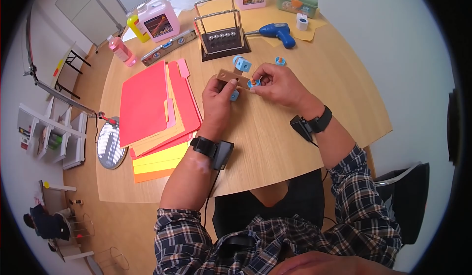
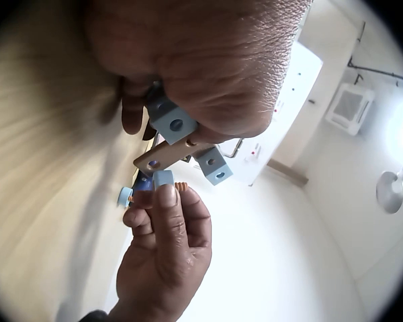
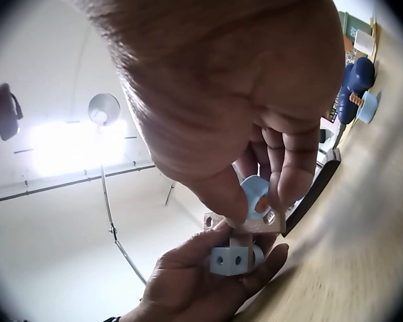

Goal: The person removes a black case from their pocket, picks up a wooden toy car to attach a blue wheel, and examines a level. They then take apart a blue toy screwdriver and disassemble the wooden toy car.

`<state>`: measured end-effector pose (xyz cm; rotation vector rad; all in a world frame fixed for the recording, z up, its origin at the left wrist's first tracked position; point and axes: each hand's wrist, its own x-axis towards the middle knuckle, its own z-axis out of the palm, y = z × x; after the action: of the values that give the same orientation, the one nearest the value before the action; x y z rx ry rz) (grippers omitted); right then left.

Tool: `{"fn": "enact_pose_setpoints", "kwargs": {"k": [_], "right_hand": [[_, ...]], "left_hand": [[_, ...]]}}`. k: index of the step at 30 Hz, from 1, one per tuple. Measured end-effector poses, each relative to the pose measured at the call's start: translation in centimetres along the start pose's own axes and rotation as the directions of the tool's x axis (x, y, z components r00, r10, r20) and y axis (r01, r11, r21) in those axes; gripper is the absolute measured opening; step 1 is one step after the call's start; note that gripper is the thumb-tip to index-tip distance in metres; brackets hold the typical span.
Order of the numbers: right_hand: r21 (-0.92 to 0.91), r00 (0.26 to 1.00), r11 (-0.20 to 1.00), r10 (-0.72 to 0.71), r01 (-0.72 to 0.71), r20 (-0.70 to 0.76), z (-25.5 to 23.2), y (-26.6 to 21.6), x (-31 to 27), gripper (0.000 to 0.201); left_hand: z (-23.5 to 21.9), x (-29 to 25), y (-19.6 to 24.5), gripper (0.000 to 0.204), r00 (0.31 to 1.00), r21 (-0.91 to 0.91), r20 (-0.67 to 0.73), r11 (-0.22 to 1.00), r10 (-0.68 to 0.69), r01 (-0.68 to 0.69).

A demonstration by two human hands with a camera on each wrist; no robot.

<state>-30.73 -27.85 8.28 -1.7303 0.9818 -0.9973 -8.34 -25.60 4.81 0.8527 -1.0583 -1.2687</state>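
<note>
My left hand (image 1: 216, 105) grips a brown wooden strip with holes (image 1: 226, 75) above the table. Light-blue cube blocks with holes are joined to it, one block (image 1: 243, 65) beyond the strip and another block (image 1: 234, 95) by the fingers. Between thumb and fingers, my right hand (image 1: 284, 87) pinches a toy bolt (image 2: 164, 178) with a blue head and an orange threaded shaft, close to the strip's right end. In the left wrist view the shaft points away from the fingertips. A second blue-and-orange bolt (image 1: 280, 61) stands on the table just beyond the right hand.
Red and yellow folders (image 1: 145, 103) lie at the left. Behind the hands stand a Newton's cradle (image 1: 223, 54), a spirit level (image 1: 169, 47) and a blue power drill (image 1: 275, 30). Pink jugs (image 1: 169, 17), bottles and a green toolbox (image 1: 297, 2) line the far side.
</note>
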Motion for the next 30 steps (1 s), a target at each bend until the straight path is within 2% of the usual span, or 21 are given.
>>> {"fn": "enact_pose_setpoints", "kwargs": {"k": [2,5,7,13,15,17,22,26,30], "right_hand": [[0.014,1.000,1.000,0.009,-0.010,0.018,0.1,0.2,0.0,0.022],[-0.002,0.999,0.999,0.032,-0.032,0.006,0.3,0.3,0.0,0.023],[0.008,0.999,0.999,-0.048,0.048,-0.015,0.7,0.8,0.0,0.024],[-0.056,0.986,0.986,-0.157,0.154,-0.052,1.4,-0.2,-0.4,0.028],[-0.069,0.990,0.990,-0.127,0.123,-0.054,1.3,-0.9,-0.6,0.028],[-0.082,0.994,0.992,-0.097,0.092,-0.055,1.2,-1.2,-0.7,0.029],[-0.202,0.988,0.968,-0.152,0.147,-0.010,0.9,-1.7,-0.9,0.028],[-0.173,0.987,0.973,-0.158,0.155,-0.006,1.1,-1.9,-1.1,0.027],[-0.138,0.969,0.963,-0.215,0.232,0.124,1.2,-2.0,-1.3,0.025]], "left_hand": [[0.1,-0.1,-0.1,0.022,1.000,0.084,0.000,0.996,0.026,-0.026],[0.4,-0.3,-0.2,0.022,0.999,0.117,0.006,0.992,0.043,-0.044],[0.4,-0.3,-0.2,0.022,0.999,0.100,0.007,0.994,0.041,-0.042],[0.8,-0.5,0.3,0.023,0.999,0.103,-0.028,0.995,0.016,-0.013],[1.0,-0.6,0.3,0.023,0.999,0.104,-0.035,0.995,0.008,-0.004],[1.2,-0.6,0.3,0.027,0.999,-0.009,-0.049,1.000,-0.018,0.017],[1.4,-0.7,0.8,0.033,0.993,-0.076,-0.106,0.996,-0.054,0.046],[1.0,-0.5,0.5,0.030,0.994,-0.190,-0.090,0.981,-0.065,0.047],[0.5,-0.4,0.4,0.027,0.993,-0.218,-0.090,0.974,-0.078,0.057]]}}
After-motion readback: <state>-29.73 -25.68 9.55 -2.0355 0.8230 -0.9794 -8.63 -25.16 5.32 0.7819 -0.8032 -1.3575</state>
